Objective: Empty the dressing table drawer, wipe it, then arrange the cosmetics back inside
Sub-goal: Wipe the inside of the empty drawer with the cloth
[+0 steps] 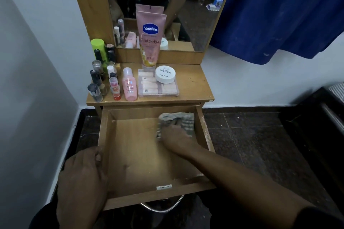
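The wooden drawer point(130, 154) is pulled out and holds no cosmetics. My right hand point(175, 137) presses a grey checked cloth point(178, 119) onto the drawer floor in the far right corner. My left hand point(83, 176) grips the drawer's left wall near the front. The cosmetics stand on the tabletop point(193, 83): a pink Vaseline tube point(150, 37), a white nail polish remover jar point(165, 74) on a clear box point(158, 87), a pink bottle point(129, 84), and several small nail polish bottles point(98, 78) at the left.
A mirror point(195, 15) rises behind the tabletop. A blue cloth point(283, 11) hangs at the upper right. A white wall closes the left side. Dark tiled floor point(251, 135) lies to the right, with a dark piece of furniture point(327, 117) at the far right edge.
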